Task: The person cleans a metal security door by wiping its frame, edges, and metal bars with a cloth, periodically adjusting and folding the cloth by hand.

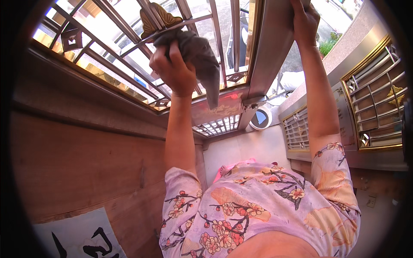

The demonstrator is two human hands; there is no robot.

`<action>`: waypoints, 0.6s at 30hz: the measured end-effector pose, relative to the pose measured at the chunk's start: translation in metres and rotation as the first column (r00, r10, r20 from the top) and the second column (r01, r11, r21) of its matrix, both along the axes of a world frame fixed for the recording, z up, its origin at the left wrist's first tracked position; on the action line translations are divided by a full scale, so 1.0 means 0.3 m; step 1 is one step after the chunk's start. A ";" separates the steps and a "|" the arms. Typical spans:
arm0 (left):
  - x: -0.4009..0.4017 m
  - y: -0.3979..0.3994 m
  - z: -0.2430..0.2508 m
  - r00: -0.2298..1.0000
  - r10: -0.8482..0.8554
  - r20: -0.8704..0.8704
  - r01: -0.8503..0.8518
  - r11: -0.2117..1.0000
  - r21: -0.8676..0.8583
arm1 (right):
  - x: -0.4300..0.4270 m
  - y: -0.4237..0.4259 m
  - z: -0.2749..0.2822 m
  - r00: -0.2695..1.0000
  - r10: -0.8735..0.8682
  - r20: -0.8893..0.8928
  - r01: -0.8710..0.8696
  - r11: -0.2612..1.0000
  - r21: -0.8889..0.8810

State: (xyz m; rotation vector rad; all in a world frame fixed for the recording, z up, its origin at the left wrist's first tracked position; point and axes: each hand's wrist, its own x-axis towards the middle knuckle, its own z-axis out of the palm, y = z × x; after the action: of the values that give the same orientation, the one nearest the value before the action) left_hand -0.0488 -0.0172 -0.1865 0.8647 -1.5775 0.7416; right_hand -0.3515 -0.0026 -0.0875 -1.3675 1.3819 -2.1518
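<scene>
My left hand [174,69] is closed on a dark grey cloth [206,61], pressed against the metal grille [167,24] of a door beside a gold butterfly ornament [169,15]. The cloth's free end hangs down to the right of my wrist. High at the right, my right hand [305,24] rests on the edge of the brown metal door frame [269,38]; its fingertips are partly cut off by the picture's top, so its grip is not fully seen.
Below the door's latch stands a white bucket [260,118] of dark liquid on the pale floor [258,142]. Another grille door panel [376,106] is at the right. A wooden wall [93,161] with a paper bearing brush writing [74,229] lies at the left. Green plants [328,46] show outside.
</scene>
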 end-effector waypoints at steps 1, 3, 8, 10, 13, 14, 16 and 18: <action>-0.007 0.003 -0.057 0.998 -0.044 -0.038 0.045 0.998 0.033 | -0.006 0.002 -0.009 0.999 -0.042 -0.008 0.042 0.999 -0.010; -0.024 0.032 -0.184 0.999 0.011 -0.050 -0.006 0.994 0.109 | -0.004 0.009 -0.017 0.996 -0.083 -0.014 0.082 0.996 -0.014; -0.038 0.130 -0.170 0.988 0.156 0.019 -0.156 0.957 0.244 | -0.019 0.024 -0.002 0.998 -0.020 -0.051 0.019 1.000 -0.012; -0.027 0.104 -0.136 0.997 0.074 -0.035 -0.066 0.981 0.180 | -0.024 -0.027 -0.024 0.996 -0.082 -0.043 0.077 0.990 -0.119; -0.016 0.040 0.026 0.999 0.037 -0.002 -0.037 0.999 0.031 | -0.021 -0.035 -0.042 0.996 -0.084 -0.023 0.078 0.978 -0.194; -0.021 0.025 0.074 0.999 0.038 -0.005 -0.038 0.999 0.007 | -0.015 -0.019 -0.042 1.000 -0.012 -0.013 0.010 0.985 -0.174; -0.025 0.017 0.095 1.000 0.022 -0.010 -0.022 0.999 -0.045 | -0.027 -0.010 -0.022 1.000 0.029 -0.004 -0.029 0.984 -0.176; -0.024 0.052 -0.022 0.997 0.068 0.034 -0.070 0.997 0.040 | -0.036 0.000 -0.013 0.998 0.068 0.008 -0.065 0.980 -0.186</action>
State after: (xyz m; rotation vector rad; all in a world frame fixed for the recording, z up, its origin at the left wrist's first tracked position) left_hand -0.0560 -0.0016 -0.1931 0.9456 -1.6030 0.7778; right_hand -0.3624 -0.0028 -0.0915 -1.4374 1.1372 -2.2893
